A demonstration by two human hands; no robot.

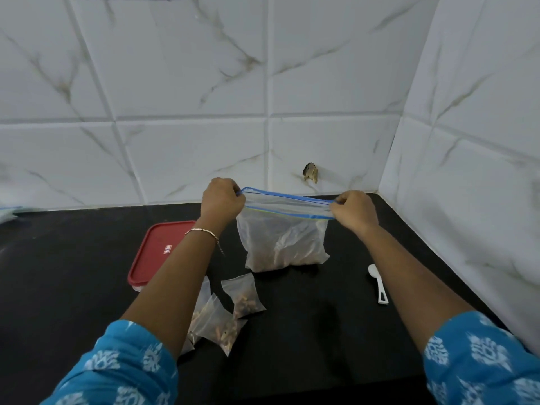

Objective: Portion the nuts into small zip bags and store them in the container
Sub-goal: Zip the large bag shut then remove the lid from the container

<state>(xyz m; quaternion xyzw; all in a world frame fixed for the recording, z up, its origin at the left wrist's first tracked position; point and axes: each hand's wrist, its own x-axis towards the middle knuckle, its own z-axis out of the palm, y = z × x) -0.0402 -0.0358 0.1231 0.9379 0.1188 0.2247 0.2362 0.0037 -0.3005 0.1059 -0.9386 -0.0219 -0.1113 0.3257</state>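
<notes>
At the centre of the frame, the left hand and the right hand are each pinching one end of the blue zip strip of the large zip bag, fingers curled round the corners and pulling the mouth taut between them. The two blue lines are standing slightly apart near the left end; whether the seal is closed along its length cannot be told. The bag is standing upright on the black counter, with nuts filling its lower part. Portioning appears well advanced: filled small bags are lying in a loose heap at lower centre, just in front of the large bag. Storage appears not yet begun, as the container at centre left is sitting with its red lid on and no small bag is inside as far as can be seen. Count: one large bag; one container; one white scoop, lying at right centre beside the right forearm; small bags, at least three, the left forearm hiding part of the heap.
</notes>
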